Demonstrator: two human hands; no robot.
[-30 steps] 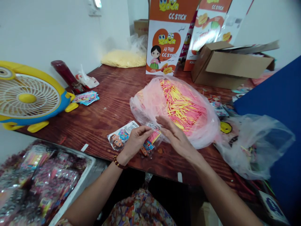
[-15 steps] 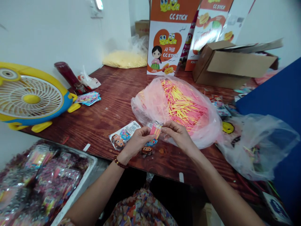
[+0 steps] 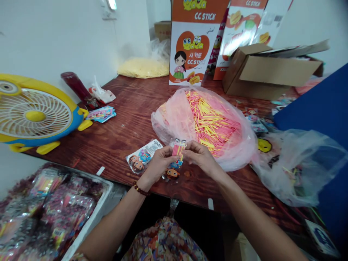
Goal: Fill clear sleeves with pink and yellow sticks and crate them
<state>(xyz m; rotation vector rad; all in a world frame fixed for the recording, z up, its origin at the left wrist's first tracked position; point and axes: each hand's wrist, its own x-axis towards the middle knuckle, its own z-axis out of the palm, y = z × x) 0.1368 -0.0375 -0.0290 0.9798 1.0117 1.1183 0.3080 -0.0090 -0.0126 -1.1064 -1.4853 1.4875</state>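
Observation:
Between my hands is a small printed plastic packet (image 3: 178,150) with pink and yellow sticks showing inside, its cartoon face hanging lowest. My left hand (image 3: 161,161) is closed on the packet's left side, thumb across the front. On the opposite edge, near the top, the fingers of my right hand (image 3: 199,154) pinch it. Flat on the table beside my left hand lies a stack of similar printed packets (image 3: 143,156). Just beyond my hands, a large clear pinkish bag (image 3: 174,119) lies open, full of loose pink and yellow sticks (image 3: 209,123).
A white-rimmed box (image 3: 102,203) of filled packets stands at lower left. On the table are a yellow fan (image 3: 35,116), a dark red bottle (image 3: 74,85), and tissues (image 3: 102,94). Printed cartons (image 3: 187,54) and an open cardboard box (image 3: 272,72) stand behind; a plastic bag (image 3: 304,163) lies right.
The packet is turned a little more upright between my hands. My right fingers have shifted slightly left and down along its edge. The camera view has moved slightly.

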